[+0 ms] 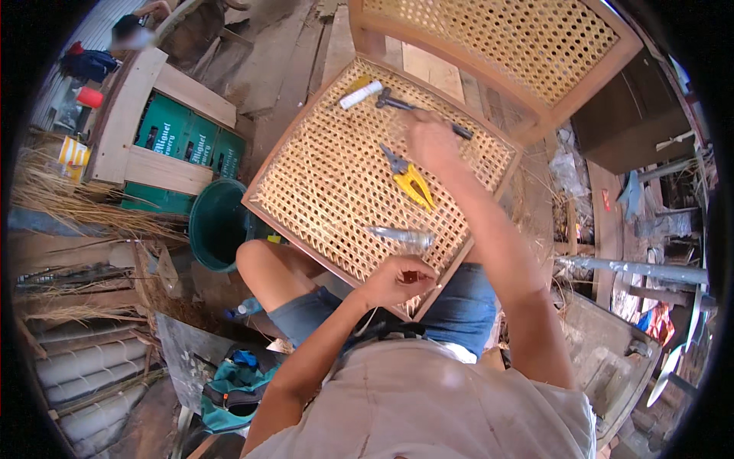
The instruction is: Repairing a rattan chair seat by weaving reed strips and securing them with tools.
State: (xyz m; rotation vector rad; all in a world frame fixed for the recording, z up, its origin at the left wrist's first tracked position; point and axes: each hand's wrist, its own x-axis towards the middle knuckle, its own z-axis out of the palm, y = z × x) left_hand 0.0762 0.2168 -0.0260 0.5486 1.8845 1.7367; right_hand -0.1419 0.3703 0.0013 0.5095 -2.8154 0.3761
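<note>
A wooden chair with a woven cane seat [336,172] rests against my knees, its cane back [489,38] beyond. My right hand [430,141] reaches over the far part of the seat, fingers closed near a dark-handled tool [401,103]; whether it grips anything I cannot tell. My left hand [397,281] sits at the seat's near edge, pinching a small dark object. On the seat lie yellow-handled snips [409,180], a white tube [361,95] and a clear plastic item [401,236].
A green bucket [218,226] stands left of my knee, with green crates [183,141] in a wooden frame beyond. Dry straw lies at the left. A teal bag [237,386] sits low left. Metal pipe and clutter fill the right side.
</note>
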